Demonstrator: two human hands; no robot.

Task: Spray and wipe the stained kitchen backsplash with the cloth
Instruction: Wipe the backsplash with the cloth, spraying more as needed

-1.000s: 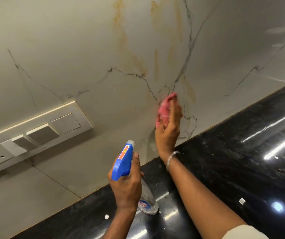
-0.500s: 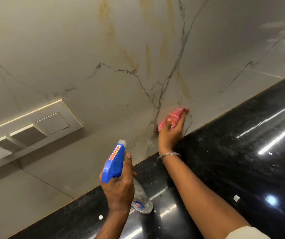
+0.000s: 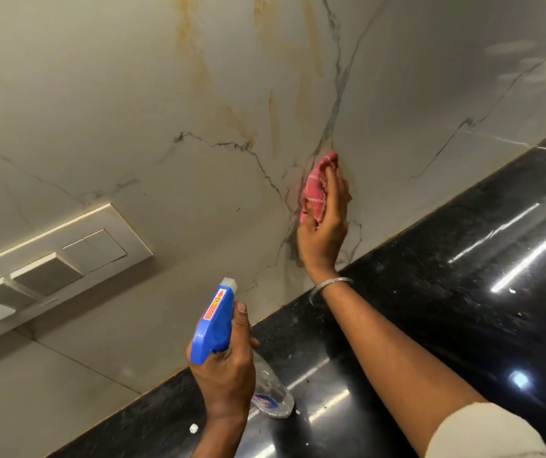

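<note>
The backsplash [image 3: 133, 94] carries orange streaks [image 3: 311, 54] running roughly up and down, above and to the left of the cloth [image 3: 316, 190]. The right hand [image 3: 323, 233] is the nearer one; its fingers [image 3: 336, 193] grasp the bunched cloth against the thumb and press it to the tile. The left hand [image 3: 225, 375] grips the spray bottle [image 3: 214, 322] over the worktop [image 3: 463, 292], nozzle toward the wall. Half a second ago the cloth sat lower, near the worktop edge; the bottle is unmoved.

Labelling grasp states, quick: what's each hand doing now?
Left hand: grips the clear plastic spray bottle with blue trigger head.
Right hand: holds the crumpled pink cloth against the stained backsplash.
</note>
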